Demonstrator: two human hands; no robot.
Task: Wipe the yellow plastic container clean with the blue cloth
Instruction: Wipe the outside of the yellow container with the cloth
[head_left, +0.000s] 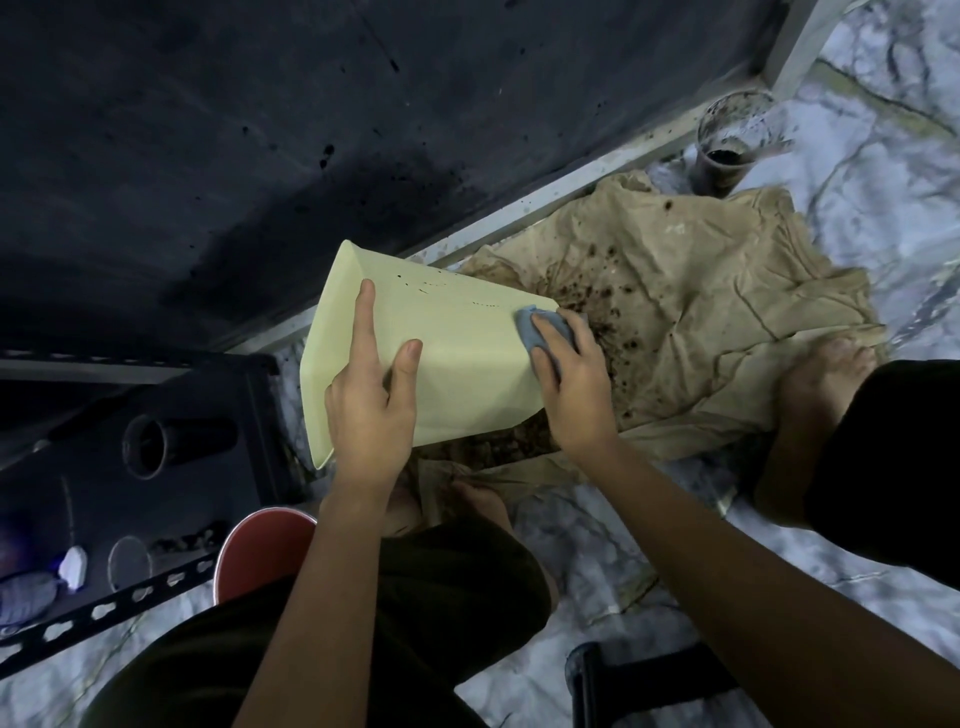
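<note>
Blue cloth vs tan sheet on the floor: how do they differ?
The blue cloth is small and bunched under the right hand, pressed against the yellow plastic container; the tan sheet is large and spread on the marble floor. The cloth looks clean; the sheet carries scattered dark soil. Both are crumpled fabric.

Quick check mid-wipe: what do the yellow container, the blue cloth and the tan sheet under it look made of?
Container: likely plastic, matte pale yellow, with smooth rigid walls and moulded edges. Cloth: soft fabric, bunched under the right hand; weave too small to tell. Sheet: probably woven cloth, creased and soil-stained.
</note>
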